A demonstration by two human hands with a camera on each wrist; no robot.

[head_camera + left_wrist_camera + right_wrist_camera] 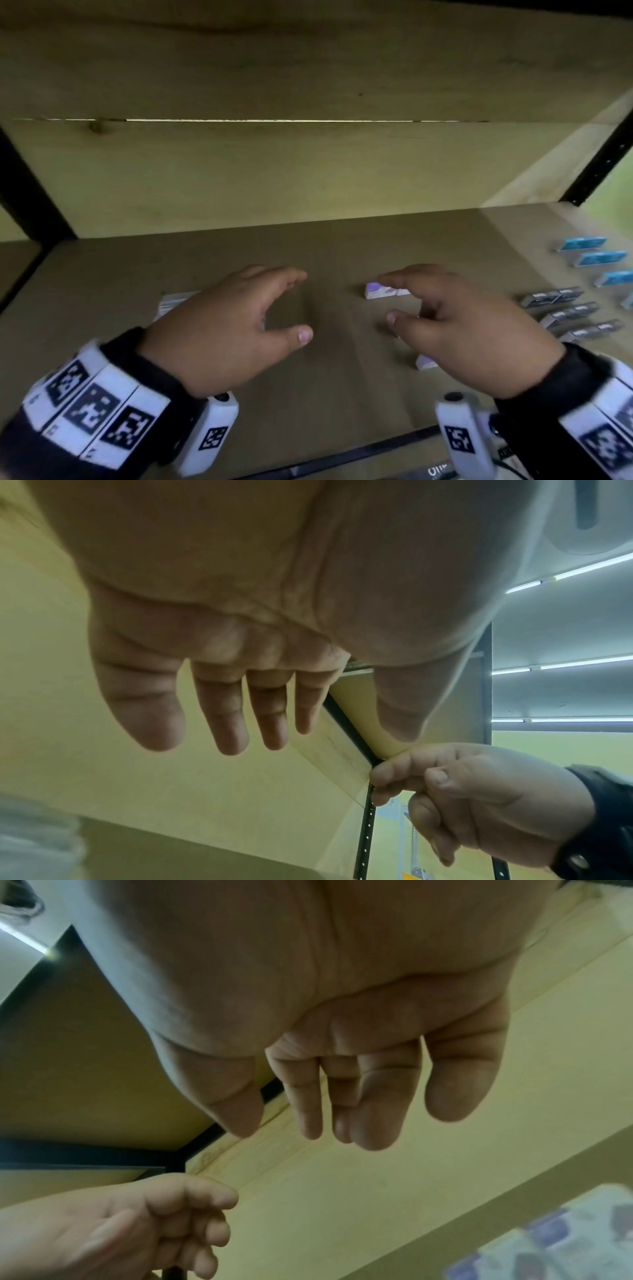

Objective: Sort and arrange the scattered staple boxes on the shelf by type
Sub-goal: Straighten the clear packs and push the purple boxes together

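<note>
Both my hands hover palm down over the brown shelf board [325,377], holding nothing. My left hand [303,305] has relaxed fingers and a spread thumb; its empty palm fills the left wrist view, left hand [352,729]. A white staple box [174,301] lies just left of it. My right hand [387,299] is loosely spread, fingertips close over a purple-and-white staple box [383,292]. Another purple-and-white box [426,362] peeks out beneath its palm. In the right wrist view the right hand [274,1131] is empty, with blurred purple-and-white boxes [548,1240] below.
At the shelf's right side, blue boxes [582,244] stand in a row, and dark grey boxes [551,298] form a second row nearer me. A wooden back panel [308,171] closes the rear. Black metal uprights [599,161] frame the sides.
</note>
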